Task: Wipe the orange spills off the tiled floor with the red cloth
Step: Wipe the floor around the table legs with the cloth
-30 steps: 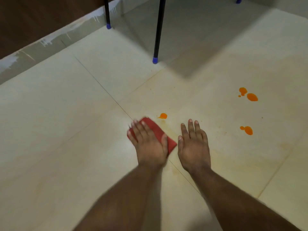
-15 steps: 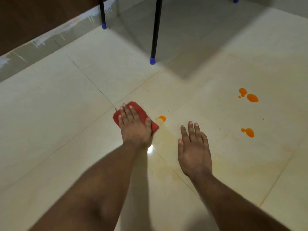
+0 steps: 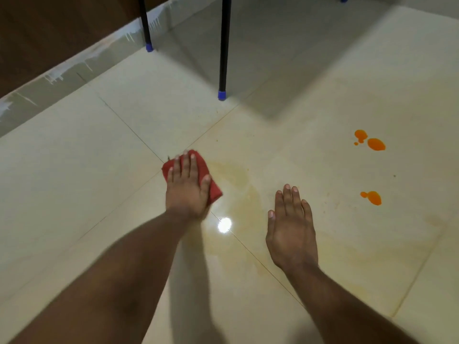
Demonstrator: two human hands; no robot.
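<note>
Red cloth [image 3: 210,187] is lying flat under my left hand [image 3: 186,189], fingers straight and pressing it on the tiled floor [image 3: 74,170]. Remaining orange spills [image 3: 376,144] are sitting well off to its right, nearer my right hand [image 3: 291,234], which is resting flat and holding nothing

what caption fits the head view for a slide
Left hand presses the red cloth on the tiled floor; right hand lies flat; orange spills remain at right.

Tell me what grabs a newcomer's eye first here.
The bright orange spills on the pale tiled floor, far right, stand out first, with a second patch nearer. Next comes the red cloth at centre, pressed flat under the left hand, while the right hand rests open beside it.
</note>
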